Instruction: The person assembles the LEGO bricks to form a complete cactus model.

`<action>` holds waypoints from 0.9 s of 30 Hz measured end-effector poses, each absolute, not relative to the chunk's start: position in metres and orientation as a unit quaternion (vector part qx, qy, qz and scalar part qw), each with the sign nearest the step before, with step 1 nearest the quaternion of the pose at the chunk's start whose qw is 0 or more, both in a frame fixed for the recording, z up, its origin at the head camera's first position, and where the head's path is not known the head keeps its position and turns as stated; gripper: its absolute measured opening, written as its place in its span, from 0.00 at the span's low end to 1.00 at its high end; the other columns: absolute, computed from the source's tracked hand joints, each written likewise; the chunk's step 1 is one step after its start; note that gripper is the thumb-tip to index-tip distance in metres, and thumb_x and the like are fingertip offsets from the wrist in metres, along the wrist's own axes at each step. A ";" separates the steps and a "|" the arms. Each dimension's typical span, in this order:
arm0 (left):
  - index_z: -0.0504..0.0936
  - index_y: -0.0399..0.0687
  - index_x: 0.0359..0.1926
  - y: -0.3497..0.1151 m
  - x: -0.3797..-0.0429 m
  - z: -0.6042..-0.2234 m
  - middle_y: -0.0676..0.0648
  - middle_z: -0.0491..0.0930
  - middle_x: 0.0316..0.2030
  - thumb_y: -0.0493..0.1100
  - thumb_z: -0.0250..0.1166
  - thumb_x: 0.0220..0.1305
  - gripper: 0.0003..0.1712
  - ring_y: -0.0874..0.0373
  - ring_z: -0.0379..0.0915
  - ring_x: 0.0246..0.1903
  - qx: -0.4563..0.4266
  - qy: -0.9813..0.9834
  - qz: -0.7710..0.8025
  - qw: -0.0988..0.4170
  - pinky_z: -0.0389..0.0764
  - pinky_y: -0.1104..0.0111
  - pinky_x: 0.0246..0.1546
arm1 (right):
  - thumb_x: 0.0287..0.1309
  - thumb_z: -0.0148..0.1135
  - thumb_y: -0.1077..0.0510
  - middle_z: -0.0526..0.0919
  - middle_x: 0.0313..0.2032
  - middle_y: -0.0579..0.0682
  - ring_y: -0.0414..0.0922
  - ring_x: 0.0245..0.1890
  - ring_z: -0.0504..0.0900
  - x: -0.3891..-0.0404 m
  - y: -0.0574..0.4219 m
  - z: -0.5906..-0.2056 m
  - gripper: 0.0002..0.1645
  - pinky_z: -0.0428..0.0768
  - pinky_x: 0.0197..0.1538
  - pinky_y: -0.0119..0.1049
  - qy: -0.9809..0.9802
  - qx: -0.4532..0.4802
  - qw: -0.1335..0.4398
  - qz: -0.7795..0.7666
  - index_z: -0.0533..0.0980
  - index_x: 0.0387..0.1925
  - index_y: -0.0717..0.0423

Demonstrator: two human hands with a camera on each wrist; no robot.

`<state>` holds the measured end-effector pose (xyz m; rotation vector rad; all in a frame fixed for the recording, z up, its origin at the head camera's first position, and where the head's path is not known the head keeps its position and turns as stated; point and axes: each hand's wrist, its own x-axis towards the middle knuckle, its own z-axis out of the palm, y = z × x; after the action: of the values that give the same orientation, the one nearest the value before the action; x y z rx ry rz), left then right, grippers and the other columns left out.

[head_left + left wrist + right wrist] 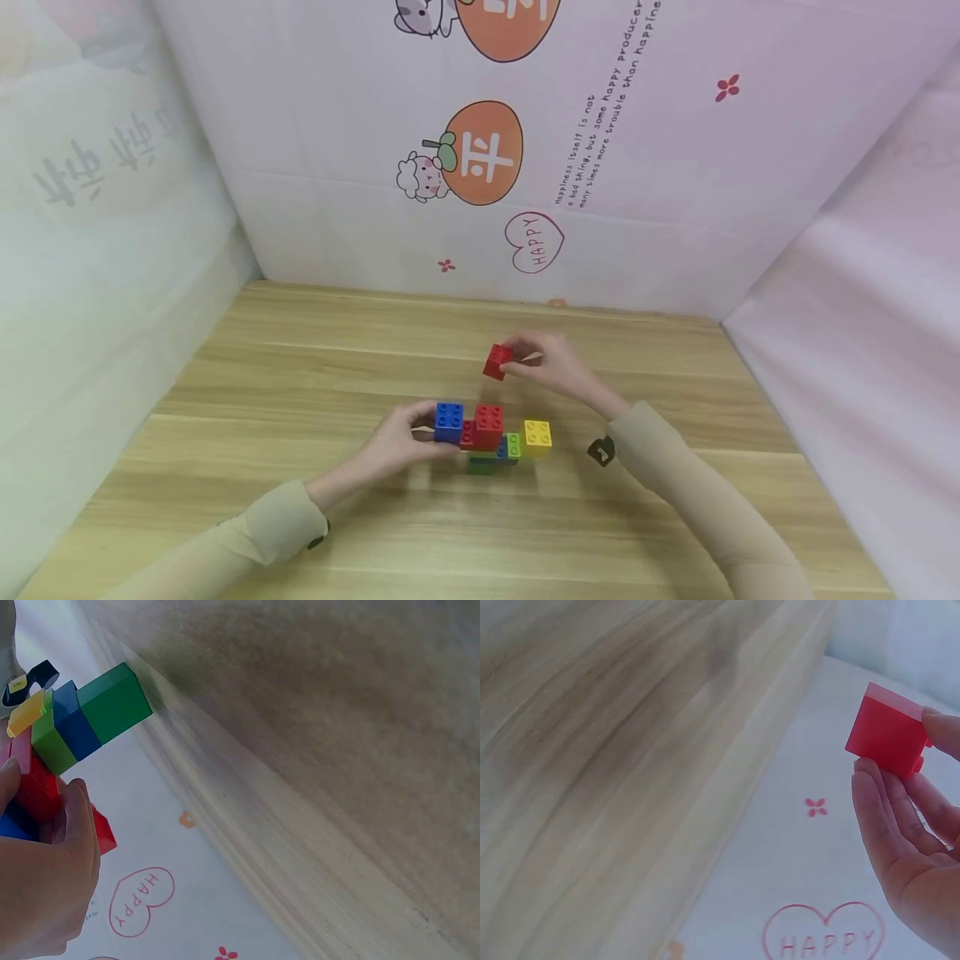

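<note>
My left hand (392,439) grips a joined toy-brick build at its left end, thumb and fingers on either side of a blue brick (448,422). Beside that brick rises a red brick (488,427), and a yellow brick (537,437) stands out at the right. A dark green brick (115,703) forms the bottom, with blue and lime bricks above it. Past the build, my right hand (553,363) pinches a separate red brick (889,732) between thumb and fingertips, tilted and apart from the build. In the left wrist view, my fingers partly hide the red and blue bricks.
The wooden table (300,367) lies beneath both hands. A printed white cloth (337,167) stands behind it, with further white cloth sides at left and right. Dark straps (602,451) show at the wrists near the beige sleeves.
</note>
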<state>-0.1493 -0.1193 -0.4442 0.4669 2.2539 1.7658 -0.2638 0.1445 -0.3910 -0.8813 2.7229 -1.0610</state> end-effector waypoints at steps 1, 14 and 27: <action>0.79 0.39 0.55 -0.119 -0.150 -0.445 0.39 0.85 0.49 0.41 0.76 0.54 0.27 0.50 0.83 0.49 0.161 0.771 0.604 0.120 0.86 0.70 0.50 | 0.58 0.71 0.54 0.88 0.44 0.52 0.46 0.44 0.87 -0.261 0.145 -0.389 0.19 0.88 0.49 0.42 0.889 -0.294 0.041 -0.350 0.81 0.50 0.56; 0.79 0.37 0.55 -0.119 -0.148 -0.442 0.37 0.84 0.48 0.39 0.75 0.54 0.27 0.49 0.83 0.48 0.159 0.771 0.605 0.120 0.86 0.70 0.49 | 0.56 0.72 0.59 0.88 0.44 0.52 0.45 0.43 0.86 -0.231 0.146 -0.357 0.19 0.88 0.47 0.41 0.864 -0.337 0.028 -0.373 0.81 0.50 0.57; 0.79 0.36 0.55 -0.120 -0.148 -0.444 0.37 0.84 0.48 0.39 0.75 0.54 0.28 0.49 0.82 0.49 0.169 0.770 0.606 0.107 0.86 0.68 0.50 | 0.56 0.72 0.57 0.88 0.45 0.50 0.43 0.42 0.87 -0.204 0.146 -0.336 0.19 0.88 0.46 0.37 0.855 -0.380 0.005 -0.352 0.81 0.50 0.54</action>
<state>-0.1483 -0.1198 -0.4442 0.4962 2.2682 1.7834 -0.2041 0.1457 -0.3359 -1.1900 2.6783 -1.1022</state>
